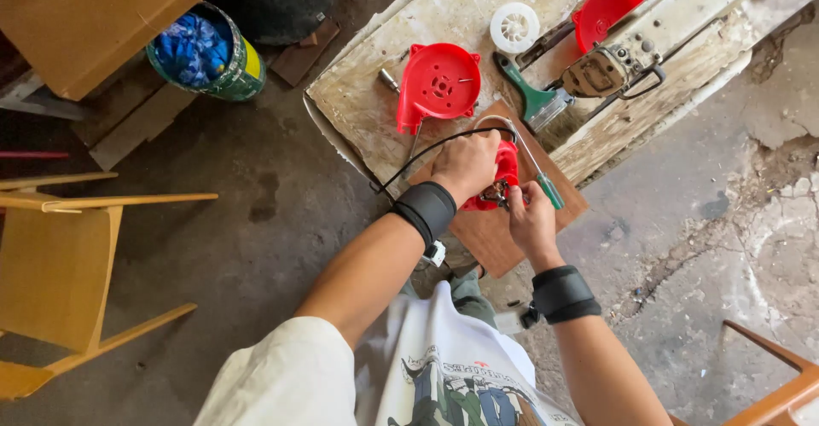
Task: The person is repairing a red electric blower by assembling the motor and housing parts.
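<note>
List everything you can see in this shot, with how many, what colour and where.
Red housing part: one, red, on the brown board, under the left hand.
Screwdriver: one, green handle, by the right hand.
Red round cover: one, on the worn table.
Second red cover: one, far side of table.
White fan wheel: one, beside it.
Scraper: one, green handle, mid table.
Black cable: one, off the table edge.
Can: one, green, blue contents, floor.
Wooden chair: one, left.
Left hand: on the red part.
Right hand: at the part, holding something small.

Worn workbench (375, 93) carries red housing (438, 83), brush (533, 98).
</note>
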